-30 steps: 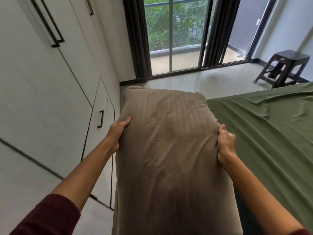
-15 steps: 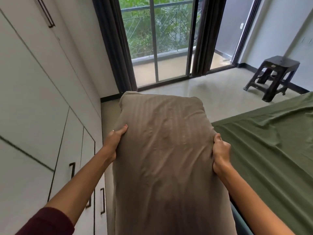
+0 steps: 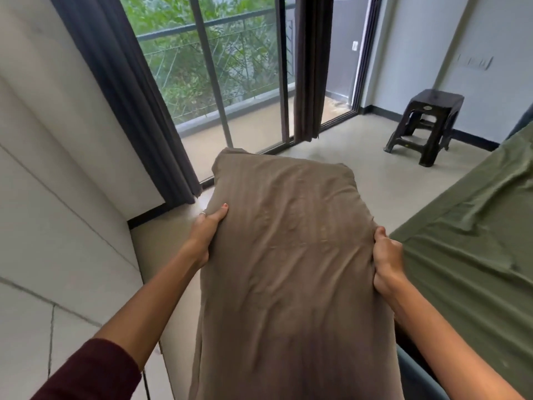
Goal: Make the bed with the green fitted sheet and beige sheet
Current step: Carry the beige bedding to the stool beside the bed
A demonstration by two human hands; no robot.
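Note:
A long beige pillow (image 3: pixel 288 255) in a striped cover is held up lengthwise in front of me, above the floor beside the bed. My left hand (image 3: pixel 206 232) grips its left edge, thumb on top. Bunched fabric at the pillow's right edge is held by my right hand (image 3: pixel 386 261). The green fitted sheet (image 3: pixel 473 241) covers the mattress at the right, with some wrinkles. No separate beige sheet is in view.
White wardrobe doors (image 3: pixel 57 212) run along the left. Dark curtains (image 3: pixel 115 90) frame glass balcony doors (image 3: pixel 230 67) ahead. A dark plastic stool (image 3: pixel 427 125) stands on the floor near the far right wall. A blue bed frame edge (image 3: pixel 415 373) shows low right.
The view has swung up and to the right, showing more of the window and less of the wardrobe. Both hands keep the same grip on the pillow.

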